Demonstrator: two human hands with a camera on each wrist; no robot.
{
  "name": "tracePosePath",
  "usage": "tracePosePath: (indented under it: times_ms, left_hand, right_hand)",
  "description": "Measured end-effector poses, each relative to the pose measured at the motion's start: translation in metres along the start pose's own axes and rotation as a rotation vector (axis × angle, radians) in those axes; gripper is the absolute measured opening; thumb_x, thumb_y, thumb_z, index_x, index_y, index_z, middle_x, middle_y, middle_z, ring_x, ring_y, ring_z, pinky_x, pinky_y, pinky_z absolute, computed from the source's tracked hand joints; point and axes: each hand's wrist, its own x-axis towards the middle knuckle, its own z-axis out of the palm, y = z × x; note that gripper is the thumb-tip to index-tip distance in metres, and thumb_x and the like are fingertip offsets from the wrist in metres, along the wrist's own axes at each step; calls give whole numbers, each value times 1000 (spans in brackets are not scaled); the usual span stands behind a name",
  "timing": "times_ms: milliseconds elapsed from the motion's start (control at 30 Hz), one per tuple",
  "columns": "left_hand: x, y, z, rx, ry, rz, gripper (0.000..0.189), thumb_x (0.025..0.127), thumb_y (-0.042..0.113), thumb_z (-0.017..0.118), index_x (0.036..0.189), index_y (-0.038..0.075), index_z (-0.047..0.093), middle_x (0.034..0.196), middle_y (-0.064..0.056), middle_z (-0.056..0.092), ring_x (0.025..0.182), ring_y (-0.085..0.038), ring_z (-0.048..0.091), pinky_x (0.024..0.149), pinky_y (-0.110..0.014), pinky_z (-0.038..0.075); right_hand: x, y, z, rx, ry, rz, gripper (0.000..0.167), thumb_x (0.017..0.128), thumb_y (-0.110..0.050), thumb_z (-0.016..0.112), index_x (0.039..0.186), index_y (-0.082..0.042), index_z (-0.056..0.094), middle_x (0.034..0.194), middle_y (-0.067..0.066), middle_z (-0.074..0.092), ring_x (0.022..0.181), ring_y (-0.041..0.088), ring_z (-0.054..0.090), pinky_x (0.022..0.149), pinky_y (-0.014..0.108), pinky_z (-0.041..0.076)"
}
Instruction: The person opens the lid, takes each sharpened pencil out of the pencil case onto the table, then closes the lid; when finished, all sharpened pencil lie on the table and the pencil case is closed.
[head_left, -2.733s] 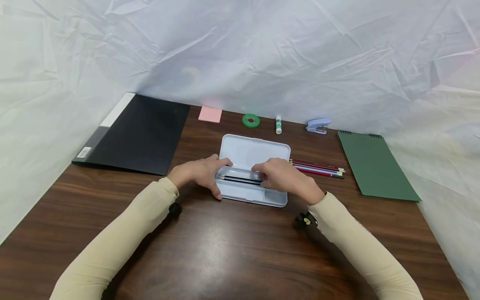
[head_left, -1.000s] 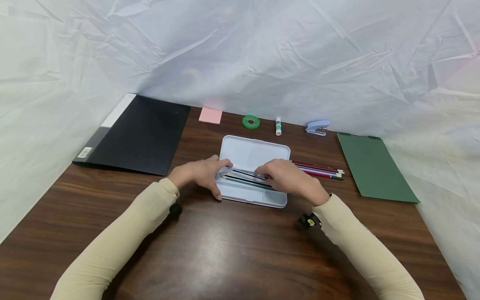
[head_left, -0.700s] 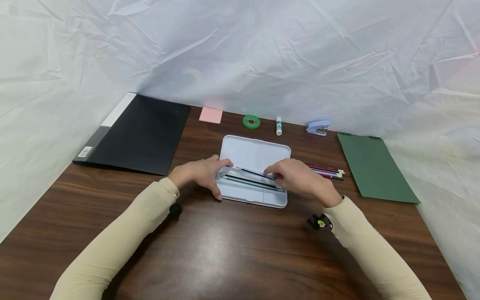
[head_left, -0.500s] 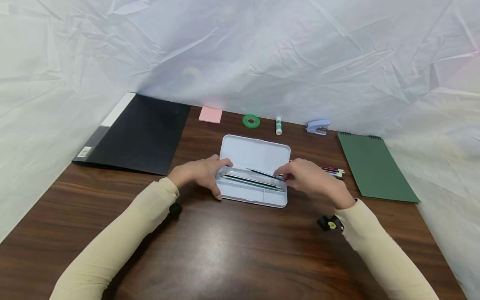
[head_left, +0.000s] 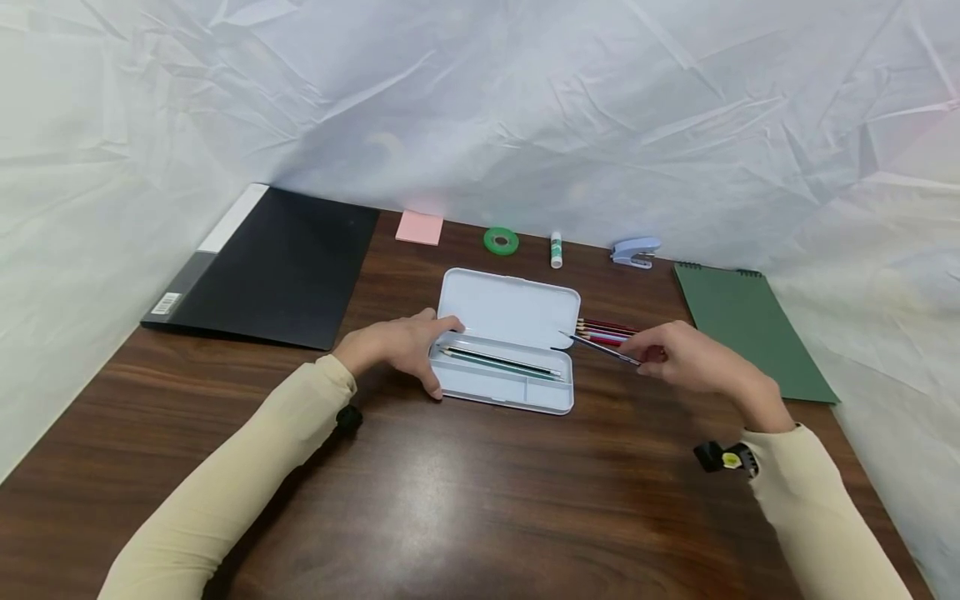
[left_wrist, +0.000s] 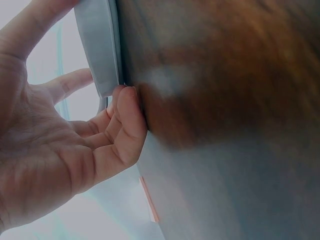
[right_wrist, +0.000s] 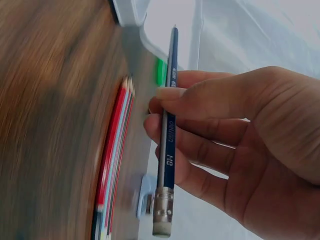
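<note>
An open white pencil case lies on the table, its lid folded back. My left hand grips its left end, thumb at the front edge and a finger by the hinge; the left wrist view shows fingertips at the case's corner. My right hand pinches a dark blue HB pencil with a white eraser, between thumb and fingers. Its point reaches toward the case's right edge. Inside the case lie dark and green pencils. Several loose pencils, red and pale blue among them, lie beneath the right hand.
A black folder lies at left and a green spiral notebook at right. Along the back are pink sticky notes, a green tape roll, a glue stick and a light blue stapler. White sheeting borders the table.
My right hand has lifted the dark blue pencil out of the case and carried it right, over the loose pencils. Other pencils in the case shifted slightly. The left hand stays put.
</note>
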Motion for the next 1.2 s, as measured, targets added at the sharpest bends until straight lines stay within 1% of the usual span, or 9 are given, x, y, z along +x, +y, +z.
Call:
tracePosePath:
  times_ms: [200, 367, 500, 600, 667, 767, 900, 1067, 1200]
  left_hand:
    - [-1, 1, 0, -3, 0, -7, 100, 72, 36, 89, 154, 23, 32, 135, -16, 43, 107, -27, 53, 91, -42, 46]
    - [-1, 1, 0, -8, -2, 0, 100, 72, 36, 89, 154, 23, 32, 136, -16, 43, 109, -28, 52, 93, -43, 46]
    - [-1, 0, 0, 3, -1, -2, 100, 72, 37, 89, 153, 23, 33, 135, -17, 43, 107, -27, 53, 92, -43, 47]
    - [-1, -1, 1, 9, 1, -3, 100, 71, 37, 89, 153, 23, 33, 135, -17, 43, 105, -27, 53, 90, -42, 47]
    - [0, -1, 1, 8, 1, 2, 101, 72, 37, 89, 153, 23, 32, 134, -16, 43, 105, -27, 53, 90, -41, 47]
    - [1, -1, 2, 0, -3, 9, 101, 72, 37, 89, 154, 23, 32, 134, -16, 43, 106, -26, 52, 90, -41, 47]
    - [1, -1, 2, 2, -2, 6, 101, 72, 37, 89, 154, 23, 32, 133, -17, 43, 105, -26, 53, 90, -41, 47]
    - [0, -1, 1, 11, 7, 3, 101, 71, 37, 90, 153, 22, 33, 132, -17, 44, 103, -27, 53, 88, -41, 47]
    - [0, -1, 1, 4, 5, 4, 100, 71, 36, 90, 153, 22, 33, 133, -17, 44, 105, -27, 53, 90, -41, 47]
  right_hand:
    - [-11, 21, 0, 47, -46, 86, 33, 88, 4, 67, 120, -4, 71, 108, 11, 72, 73, 12, 56, 59, 27, 44]
    - [-13, 34, 4, 28, -58, 114, 31, 87, 5, 66, 117, -2, 72, 106, 11, 73, 78, 14, 59, 61, 29, 46]
    - [-8, 42, 9, -14, -26, 102, 29, 85, 6, 68, 112, -2, 74, 104, 11, 74, 86, 19, 65, 66, 33, 51]
    - [-2, 46, 14, -45, 11, 101, 29, 85, 7, 67, 111, -3, 74, 104, 11, 74, 89, 22, 67, 68, 35, 52]
    - [1, 48, 17, -49, 30, 119, 30, 85, 8, 66, 112, -2, 74, 103, 12, 74, 87, 22, 67, 66, 35, 51]
    - [4, 50, 21, -60, 54, 139, 30, 84, 8, 68, 113, 1, 72, 99, 13, 74, 84, 22, 67, 66, 37, 52]
    - [6, 51, 25, -83, 89, 142, 30, 83, 5, 72, 113, 4, 71, 93, 12, 73, 83, 24, 67, 70, 41, 55]
    - [8, 51, 27, -109, 116, 148, 29, 83, 3, 74, 112, 4, 70, 87, 9, 72, 80, 24, 66, 71, 44, 54]
    - [9, 52, 29, -133, 132, 156, 29, 83, 4, 73, 111, 5, 70, 86, 8, 71, 80, 23, 66, 74, 46, 54]
